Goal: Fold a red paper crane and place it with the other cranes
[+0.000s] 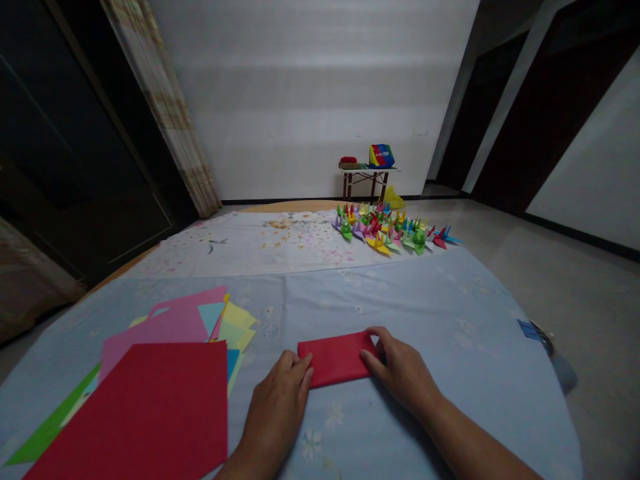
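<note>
A red sheet of paper (337,360), folded into a rectangle, lies flat on the blue flowered tablecloth (400,300) in front of me. At its left short edge is my left hand (281,400), thumb and bent fingers closed on the paper's edge. My right hand (395,367) pinches the right end, with the index finger at the upper corner and the thumb on the surface lower down. Left of my left hand rests a large flat red sheet (165,407), lying on top of a stack of coloured paper.
Pink sheets (155,333), pale yellow sheets (237,327) and a green sheet (55,423) stick out of the stack. Many coloured paper cranes (385,230) crowd the table's far right. Beyond, a small side table (370,171) carries a colourful box (381,156).
</note>
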Demonstrator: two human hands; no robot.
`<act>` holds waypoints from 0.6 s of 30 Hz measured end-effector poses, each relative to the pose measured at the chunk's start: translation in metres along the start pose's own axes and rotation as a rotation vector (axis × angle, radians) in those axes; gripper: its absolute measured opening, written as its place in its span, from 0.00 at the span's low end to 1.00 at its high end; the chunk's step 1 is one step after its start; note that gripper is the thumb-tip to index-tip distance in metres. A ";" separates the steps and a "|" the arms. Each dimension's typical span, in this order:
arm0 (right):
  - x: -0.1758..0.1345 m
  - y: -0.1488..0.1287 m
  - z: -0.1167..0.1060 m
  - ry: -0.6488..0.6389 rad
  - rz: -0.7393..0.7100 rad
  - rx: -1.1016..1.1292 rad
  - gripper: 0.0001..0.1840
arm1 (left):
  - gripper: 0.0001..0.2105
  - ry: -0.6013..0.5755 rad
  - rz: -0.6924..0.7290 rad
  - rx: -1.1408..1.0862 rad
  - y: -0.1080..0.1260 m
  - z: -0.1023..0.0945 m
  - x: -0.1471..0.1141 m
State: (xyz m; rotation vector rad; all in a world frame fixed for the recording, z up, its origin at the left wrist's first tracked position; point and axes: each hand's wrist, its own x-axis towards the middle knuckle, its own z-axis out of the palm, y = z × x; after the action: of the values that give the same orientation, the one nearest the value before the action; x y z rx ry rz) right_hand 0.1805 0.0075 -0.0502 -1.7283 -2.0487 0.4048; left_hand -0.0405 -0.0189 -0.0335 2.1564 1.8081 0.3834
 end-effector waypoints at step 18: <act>0.001 0.000 0.003 0.028 -0.004 -0.041 0.17 | 0.16 0.004 -0.050 0.158 -0.001 0.003 0.000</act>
State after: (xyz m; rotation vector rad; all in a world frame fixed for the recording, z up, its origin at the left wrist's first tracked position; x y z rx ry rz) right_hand 0.1791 0.0085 -0.0528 -1.7431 -2.0534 0.3377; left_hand -0.0402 -0.0187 -0.0370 2.2089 1.9510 0.2408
